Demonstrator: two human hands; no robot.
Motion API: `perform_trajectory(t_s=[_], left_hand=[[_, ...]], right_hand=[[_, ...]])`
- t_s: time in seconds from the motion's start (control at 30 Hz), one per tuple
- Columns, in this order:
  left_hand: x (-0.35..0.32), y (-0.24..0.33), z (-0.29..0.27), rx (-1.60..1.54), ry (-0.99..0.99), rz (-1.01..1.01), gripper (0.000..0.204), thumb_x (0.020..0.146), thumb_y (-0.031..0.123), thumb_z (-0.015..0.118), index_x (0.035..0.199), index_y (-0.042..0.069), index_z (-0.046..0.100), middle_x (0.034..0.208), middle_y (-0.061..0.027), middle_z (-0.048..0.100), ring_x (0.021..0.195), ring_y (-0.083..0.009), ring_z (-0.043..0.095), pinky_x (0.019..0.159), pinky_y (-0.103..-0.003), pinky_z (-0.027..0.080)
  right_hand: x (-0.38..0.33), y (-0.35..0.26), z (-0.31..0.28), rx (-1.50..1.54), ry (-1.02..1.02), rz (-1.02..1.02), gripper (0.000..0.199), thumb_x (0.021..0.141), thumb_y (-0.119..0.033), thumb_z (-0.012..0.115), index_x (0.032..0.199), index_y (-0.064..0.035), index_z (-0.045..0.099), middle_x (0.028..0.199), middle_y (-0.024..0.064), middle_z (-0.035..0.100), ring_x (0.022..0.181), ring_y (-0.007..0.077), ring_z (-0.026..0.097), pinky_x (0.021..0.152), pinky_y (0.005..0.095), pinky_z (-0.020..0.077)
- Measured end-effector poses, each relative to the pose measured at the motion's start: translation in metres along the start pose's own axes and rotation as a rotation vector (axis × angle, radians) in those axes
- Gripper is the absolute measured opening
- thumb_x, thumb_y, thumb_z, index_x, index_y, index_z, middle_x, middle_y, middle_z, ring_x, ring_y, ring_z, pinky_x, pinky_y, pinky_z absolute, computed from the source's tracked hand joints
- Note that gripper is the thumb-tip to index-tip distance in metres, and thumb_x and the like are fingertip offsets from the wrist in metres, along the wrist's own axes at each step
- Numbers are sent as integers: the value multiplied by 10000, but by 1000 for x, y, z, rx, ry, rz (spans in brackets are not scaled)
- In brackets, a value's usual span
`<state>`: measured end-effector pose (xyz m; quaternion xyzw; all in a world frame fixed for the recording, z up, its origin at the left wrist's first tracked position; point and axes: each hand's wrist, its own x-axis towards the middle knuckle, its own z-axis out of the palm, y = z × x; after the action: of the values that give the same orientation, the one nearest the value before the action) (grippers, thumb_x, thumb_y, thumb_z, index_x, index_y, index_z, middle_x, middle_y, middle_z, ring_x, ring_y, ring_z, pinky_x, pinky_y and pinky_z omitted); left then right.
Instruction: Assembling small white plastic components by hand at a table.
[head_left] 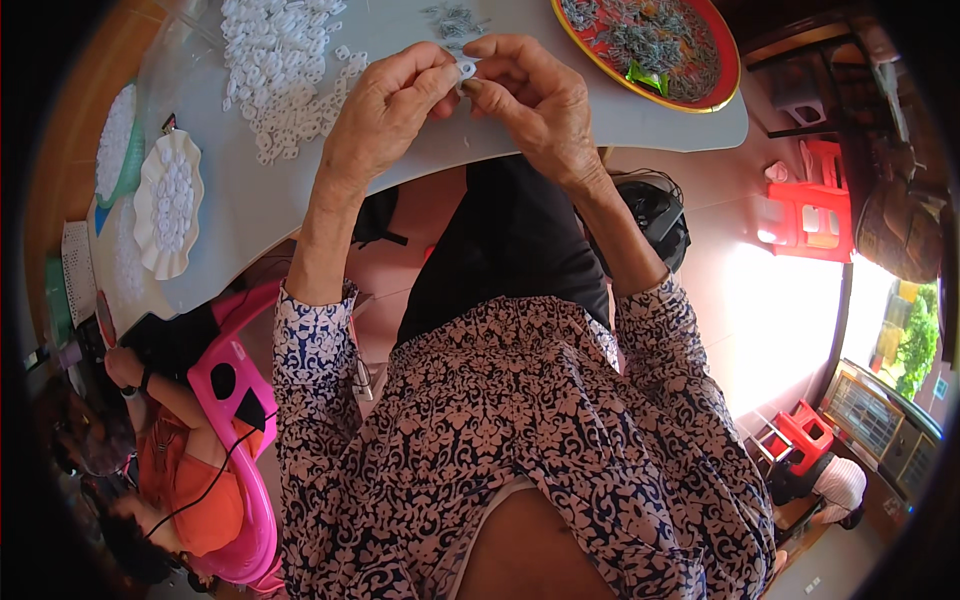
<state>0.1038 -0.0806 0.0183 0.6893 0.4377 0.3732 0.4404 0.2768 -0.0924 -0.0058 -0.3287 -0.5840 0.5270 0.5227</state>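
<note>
Above the near edge of the grey table, my two hands meet at a small white plastic piece with a hole in it. My left hand is closed, pinching the piece between thumb and forefinger. From the other side, my right hand has its thumb against the piece and its fingers curled; whether it also holds a metal pin is too small to see. Just beyond the hands lies a little heap of grey metal pins. Left of them spreads a large pile of similar white pieces.
A red, gold-rimmed tray of metal pins and a green wrapper stands at the right. On the left are a scalloped white dish of white pieces and a green container. A person in orange sits on a pink chair.
</note>
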Motion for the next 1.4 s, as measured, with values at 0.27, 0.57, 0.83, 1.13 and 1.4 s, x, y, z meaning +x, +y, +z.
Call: perform_trajectory(t_s=[0.27, 0.57, 0.83, 1.13, 1.4], left_hand=[[-3, 2, -1, 127, 25, 35, 296, 938, 290, 466, 860, 15, 545, 642, -31, 534, 599, -104, 469, 578, -252, 389], [-14, -1, 17, -9, 154, 25, 325, 961, 317, 432, 880, 20, 537, 643, -37, 516, 606, -121, 467, 587, -266, 396], [-11, -6, 5, 86, 36, 104, 286, 954, 279, 438, 879, 20, 533, 633, -48, 509, 580, -139, 470, 567, -280, 400], [-9, -13, 12, 46, 132, 138, 267, 935, 262, 483, 872, 10, 548, 641, -42, 524, 580, -125, 502, 554, -272, 411], [-11, -16, 11, -70, 86, 93, 282, 929, 274, 479, 859, 10, 548, 640, -34, 516, 571, -114, 489, 543, -260, 402]], right_hand=[[0, -1, 0, -7, -4, -42, 252, 863, -11, 589, 1105, 31, 536, 870, 66, 621, 734, 90, 571, 702, 225, 491], [0, -6, 0, 72, -80, 0, 239, 867, 17, 560, 1098, 26, 501, 860, 68, 617, 787, 105, 610, 718, 233, 500], [-1, -4, -3, 79, -122, 20, 218, 866, 23, 561, 1075, 27, 496, 866, 67, 618, 818, 113, 622, 744, 227, 502], [1, -3, -3, 17, -96, 32, 239, 869, -16, 585, 1087, 28, 498, 868, 68, 619, 832, 112, 619, 751, 233, 507], [0, 1, 2, 18, -130, -7, 324, 831, -38, 648, 1112, 32, 501, 832, 58, 618, 827, 126, 645, 746, 224, 522]])
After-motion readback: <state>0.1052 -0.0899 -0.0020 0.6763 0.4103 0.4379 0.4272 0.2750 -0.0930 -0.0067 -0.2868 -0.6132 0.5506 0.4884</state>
